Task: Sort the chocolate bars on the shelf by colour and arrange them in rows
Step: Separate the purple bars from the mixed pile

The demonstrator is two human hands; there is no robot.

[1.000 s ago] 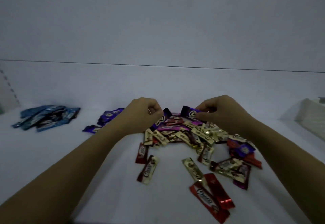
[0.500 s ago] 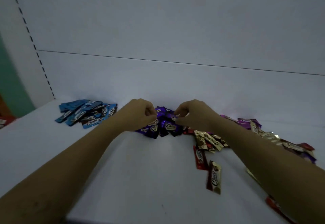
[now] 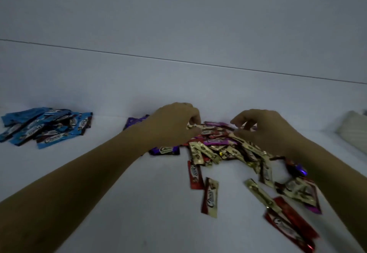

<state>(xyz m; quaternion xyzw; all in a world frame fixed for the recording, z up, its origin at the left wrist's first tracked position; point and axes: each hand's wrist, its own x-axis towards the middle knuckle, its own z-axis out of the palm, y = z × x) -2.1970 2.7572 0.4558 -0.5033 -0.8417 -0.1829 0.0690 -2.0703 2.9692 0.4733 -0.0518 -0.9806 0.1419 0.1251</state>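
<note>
White shelf (image 3: 139,203) and back wall (image 3: 178,24), dimly lit; mixed bars (image 3: 222,149) scattered.

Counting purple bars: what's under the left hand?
Under the left hand lie purple bars, one showing below the wrist, another behind it; how many more it covers is hidden.

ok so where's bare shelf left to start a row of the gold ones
Bare shelf lies between the blue pile and the purple bars, and in front near the forearms. From both hands rightward, the mixed heap crowds it.
</note>
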